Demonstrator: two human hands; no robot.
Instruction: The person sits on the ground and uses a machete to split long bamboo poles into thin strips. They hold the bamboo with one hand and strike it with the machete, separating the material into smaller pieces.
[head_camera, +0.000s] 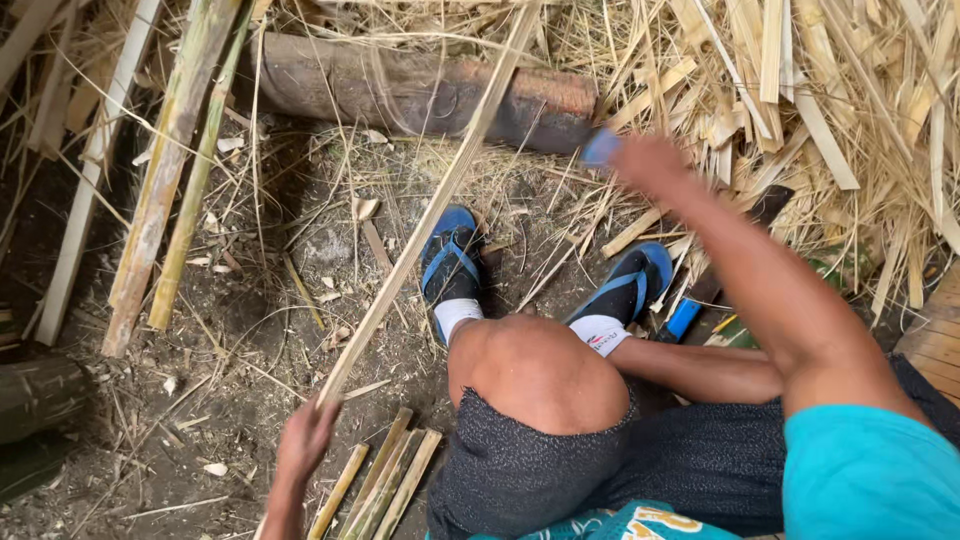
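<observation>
Head view: left hand (305, 435) grips the lower end of a long bamboo strip (430, 205) slanting across the ground, right hand (640, 160) closed on a blurred blue-handled tool (601, 147), probably a knife; keep strip steady, strokes directed away from feet.

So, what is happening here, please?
A person sits on the ground among bamboo pieces and straw. The left hand grips the lower end of a long thin bamboo strip that slants up across the view. The right hand, blurred, is out by a dark log with something blue at it; I cannot tell what it is. Several short split bamboo sticks lie beside the left hand. Both feet wear blue sandals.
</observation>
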